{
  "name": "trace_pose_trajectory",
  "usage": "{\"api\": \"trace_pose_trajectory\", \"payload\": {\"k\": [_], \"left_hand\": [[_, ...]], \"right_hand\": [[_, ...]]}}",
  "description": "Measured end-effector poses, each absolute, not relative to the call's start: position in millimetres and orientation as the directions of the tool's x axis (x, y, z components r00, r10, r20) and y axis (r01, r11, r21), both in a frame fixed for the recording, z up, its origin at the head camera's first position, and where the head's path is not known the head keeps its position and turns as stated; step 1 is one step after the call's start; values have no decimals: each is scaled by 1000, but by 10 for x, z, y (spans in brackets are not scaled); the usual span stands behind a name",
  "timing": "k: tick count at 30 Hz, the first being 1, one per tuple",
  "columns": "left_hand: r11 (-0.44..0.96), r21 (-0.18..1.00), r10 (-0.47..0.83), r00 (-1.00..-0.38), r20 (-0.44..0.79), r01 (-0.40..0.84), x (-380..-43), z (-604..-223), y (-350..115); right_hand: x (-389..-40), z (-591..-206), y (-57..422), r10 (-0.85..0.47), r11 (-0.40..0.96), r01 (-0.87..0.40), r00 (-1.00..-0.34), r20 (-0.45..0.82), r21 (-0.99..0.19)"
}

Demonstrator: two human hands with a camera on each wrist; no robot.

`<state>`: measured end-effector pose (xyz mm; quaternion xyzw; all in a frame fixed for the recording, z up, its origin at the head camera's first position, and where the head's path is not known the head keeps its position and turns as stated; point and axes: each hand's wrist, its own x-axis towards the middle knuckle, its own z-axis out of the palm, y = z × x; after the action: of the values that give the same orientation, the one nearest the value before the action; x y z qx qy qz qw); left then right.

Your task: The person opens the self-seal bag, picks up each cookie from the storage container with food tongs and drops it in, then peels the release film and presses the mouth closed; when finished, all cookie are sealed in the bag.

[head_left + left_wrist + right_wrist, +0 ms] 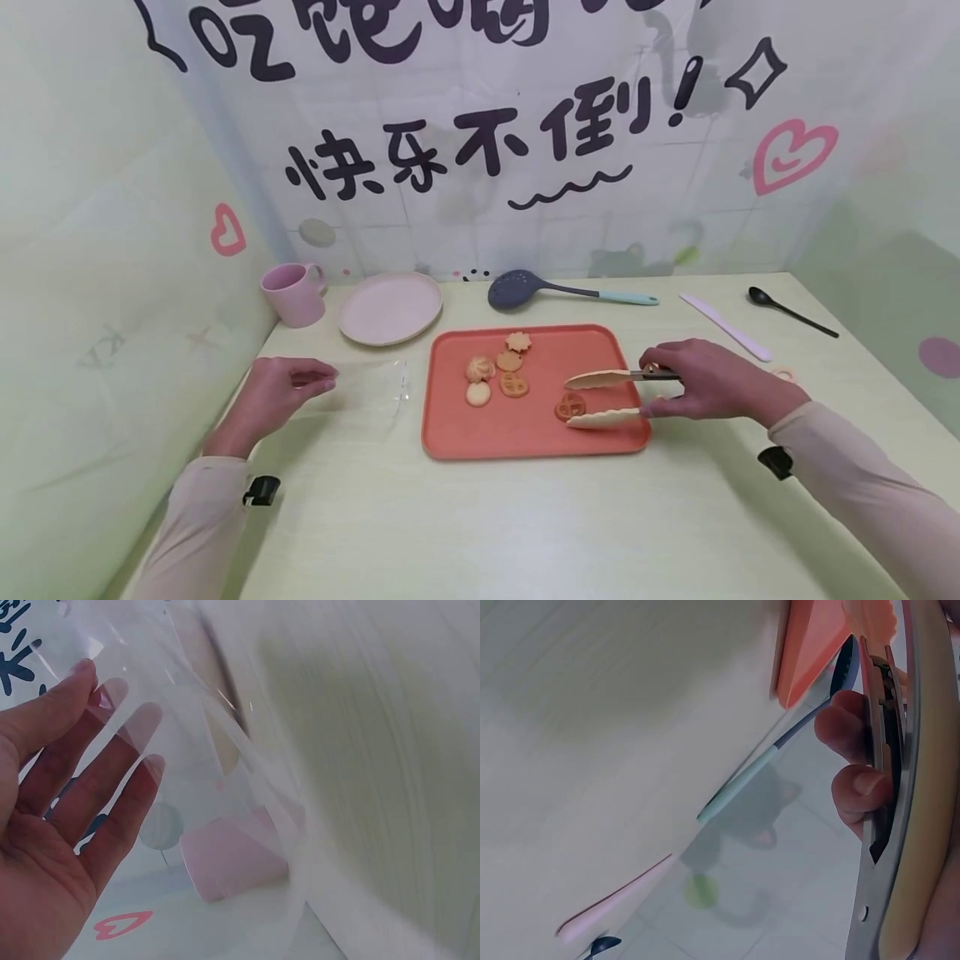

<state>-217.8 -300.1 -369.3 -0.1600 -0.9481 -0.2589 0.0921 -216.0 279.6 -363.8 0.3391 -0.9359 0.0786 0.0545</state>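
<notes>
My left hand (281, 392) pinches the edge of a clear plastic bag (367, 400) between thumb and index finger. In the left wrist view the other fingers extend behind the see-through film (247, 765). My right hand (708, 379) grips a pair of tongs (602, 379), with metal and cream arms, over the right part of a red tray (465, 437). The tong arms are spread, and a brown pretzel-like cookie (570, 407) lies between their tips, close to the nearer one. Several other cookies, among them a swirled one (480, 369) and a star-edged one (517, 342), lie grouped left of it.
Behind the bag stand a pink mug (294, 296) and a pink plate (392, 308). A dark slotted skimmer (513, 290) with a light blue handle lies behind the tray. At the back right are a pink knife (726, 327) and a black spoon (791, 312). Printed cloth walls enclose the table.
</notes>
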Motion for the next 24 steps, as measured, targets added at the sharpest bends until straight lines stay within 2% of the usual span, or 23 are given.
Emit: {"api": "trace_pose_trajectory", "payload": {"k": [24], "left_hand": [[814,455,265,-928,261,361,-2168,-3671,-2954]], "right_hand": [[-2209,-3580,2695,-667,696,-712,-690,280,-97]]}}
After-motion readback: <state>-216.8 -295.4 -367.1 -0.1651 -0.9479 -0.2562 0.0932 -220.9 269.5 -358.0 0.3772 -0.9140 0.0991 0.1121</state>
